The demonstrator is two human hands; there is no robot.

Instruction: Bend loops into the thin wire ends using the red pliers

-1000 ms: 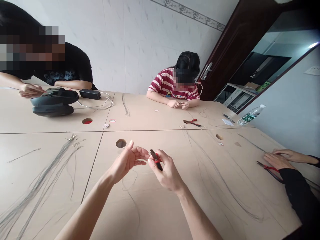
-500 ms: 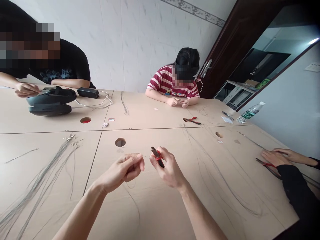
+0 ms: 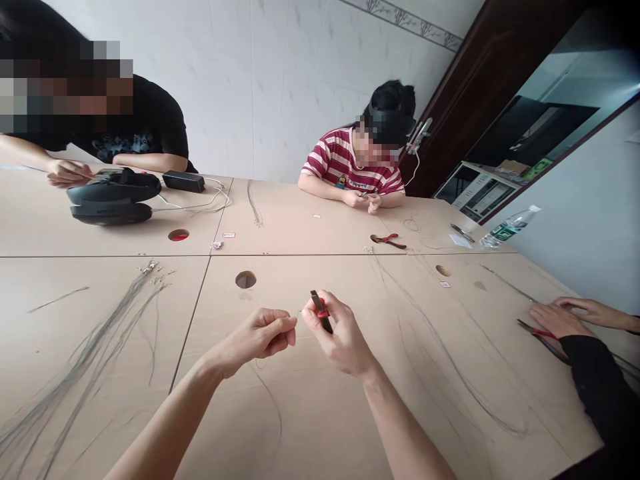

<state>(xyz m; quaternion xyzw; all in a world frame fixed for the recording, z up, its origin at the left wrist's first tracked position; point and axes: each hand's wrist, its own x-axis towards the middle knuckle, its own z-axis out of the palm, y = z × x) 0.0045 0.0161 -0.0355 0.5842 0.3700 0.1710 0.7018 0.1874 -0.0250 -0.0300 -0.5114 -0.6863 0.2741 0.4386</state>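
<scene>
My left hand (image 3: 267, 335) is closed in a pinch on a thin wire (image 3: 279, 419), which trails from below the fist in a loose curve over the table. A short end of the wire pokes out between my two hands. Held upright in my right hand (image 3: 340, 335) are pliers (image 3: 321, 312) with red and black handles, their jaws pointing up. My right thumb and index finger are close to the wire's end; whether they touch it I cannot tell. The hands are a small gap apart above the table (image 3: 330, 427).
Bundled wires (image 3: 107, 333) lie at left, more strands (image 3: 450, 360) at right. Another pair of pliers (image 3: 389, 241) lies beyond. Holes (image 3: 245, 279) pierce the tabletop. A black headset (image 3: 113, 197) and a water bottle (image 3: 510, 227) stand farther back. Co-workers sit across and at right.
My left hand has moved slightly right, closer to my right hand, and less wire shows between them. The pliers stand more upright. The whole view has shifted a little.
</scene>
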